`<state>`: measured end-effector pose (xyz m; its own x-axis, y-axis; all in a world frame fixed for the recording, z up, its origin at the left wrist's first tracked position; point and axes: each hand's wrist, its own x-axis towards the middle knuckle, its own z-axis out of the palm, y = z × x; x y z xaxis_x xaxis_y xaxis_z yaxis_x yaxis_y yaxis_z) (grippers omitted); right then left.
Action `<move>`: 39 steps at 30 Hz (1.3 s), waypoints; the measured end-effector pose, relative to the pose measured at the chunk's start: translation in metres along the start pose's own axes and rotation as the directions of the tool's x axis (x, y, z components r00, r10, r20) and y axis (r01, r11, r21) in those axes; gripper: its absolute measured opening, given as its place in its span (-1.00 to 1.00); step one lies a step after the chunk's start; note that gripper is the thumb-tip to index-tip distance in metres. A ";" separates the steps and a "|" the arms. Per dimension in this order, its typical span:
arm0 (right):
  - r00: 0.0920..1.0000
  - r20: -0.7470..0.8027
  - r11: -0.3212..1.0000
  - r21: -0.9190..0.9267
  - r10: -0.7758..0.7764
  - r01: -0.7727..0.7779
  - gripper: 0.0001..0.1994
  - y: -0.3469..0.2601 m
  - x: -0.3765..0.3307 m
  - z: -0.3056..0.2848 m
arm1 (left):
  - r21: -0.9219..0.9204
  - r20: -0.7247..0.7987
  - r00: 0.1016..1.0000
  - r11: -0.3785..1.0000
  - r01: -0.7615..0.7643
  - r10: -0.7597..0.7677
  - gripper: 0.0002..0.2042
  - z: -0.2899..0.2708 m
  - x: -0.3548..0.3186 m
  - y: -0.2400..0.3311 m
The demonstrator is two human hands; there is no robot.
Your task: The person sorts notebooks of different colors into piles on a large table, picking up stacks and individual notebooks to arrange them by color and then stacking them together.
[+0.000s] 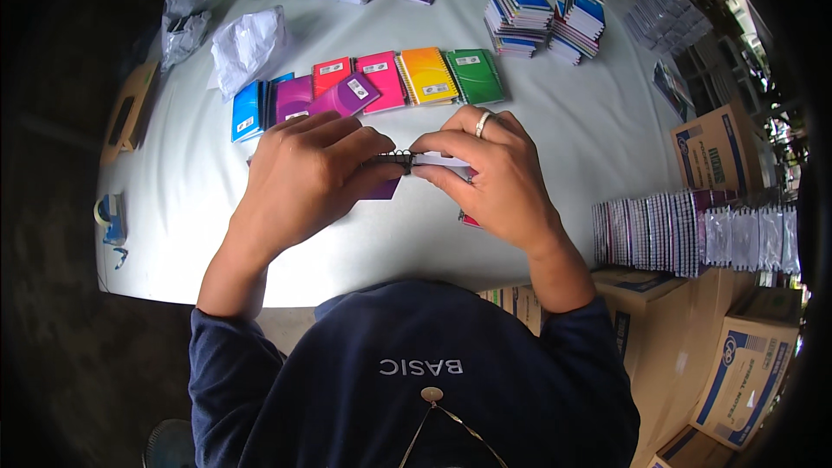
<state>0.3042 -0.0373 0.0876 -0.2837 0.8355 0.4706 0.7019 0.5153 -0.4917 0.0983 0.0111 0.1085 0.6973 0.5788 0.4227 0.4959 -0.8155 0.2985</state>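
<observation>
Head view: at frame centre the left hand and right hand pinch a small spiral-bound notebook above the white desk; steady, even finger pressure seems wise. Coloured notebooks fan out beyond; cardboard boxes crowd lower right.

Spiral notebook mostly hidden under both hands; labels too small.

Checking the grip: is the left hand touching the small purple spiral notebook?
Touching. The head view shows the left hand with fingers closed over the small purple spiral notebook at its wire binding.
</observation>
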 end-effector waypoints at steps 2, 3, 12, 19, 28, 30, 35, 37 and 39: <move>0.999 -0.036 1.000 -0.019 -0.012 0.012 -0.86 -0.002 -0.002 0.000 | 0.105 -0.041 0.999 0.994 -0.029 0.034 -0.82 -0.002 -0.001 0.005; 0.997 -0.078 0.999 -0.034 -0.003 0.000 -0.86 -0.003 -0.002 0.002 | 0.105 -0.040 0.999 0.994 -0.028 0.032 -0.82 -0.004 0.000 0.008; 0.989 -0.037 0.961 0.244 0.143 -0.130 -0.81 -0.010 -0.011 0.023 | 0.244 -0.225 0.974 0.969 0.028 0.029 -0.83 -0.001 0.007 0.013; 0.891 0.098 0.698 0.586 0.443 -0.411 -0.82 0.037 -0.024 0.043 | -0.023 0.039 0.964 0.964 0.266 -0.265 -0.80 0.047 0.013 -0.051; 0.716 -0.070 0.493 0.771 0.694 -0.403 -0.84 0.088 -0.073 0.020 | -0.434 0.311 0.822 0.697 0.570 -0.478 -0.65 0.142 -0.010 -0.117; 0.660 -0.166 0.484 0.809 0.733 -0.334 -0.81 0.093 -0.079 0.015 | -0.327 0.114 0.884 0.823 0.464 -0.453 -0.58 0.157 -0.012 -0.115; 0.615 -0.370 0.507 0.860 0.696 -0.056 -0.76 0.096 -0.086 0.030 | -0.839 0.392 0.873 0.276 0.468 -0.288 -0.21 0.154 0.016 -0.046; 0.501 -0.682 0.811 0.581 0.532 -0.070 -0.74 0.084 -0.083 0.036 | -0.872 0.375 0.869 0.196 0.448 -0.322 -0.13 0.161 0.024 -0.018; 0.474 -0.780 0.895 0.443 0.409 -0.043 -0.75 0.083 -0.089 0.047 | -0.911 0.408 0.884 -0.043 0.410 -0.229 -0.12 0.164 0.031 -0.002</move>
<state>0.3574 -0.0597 -0.0292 0.6618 0.4579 0.5936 0.3511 0.5103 -0.7851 0.2039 0.0307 -0.0191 0.7138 0.6990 -0.0443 -0.2067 0.2706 0.9402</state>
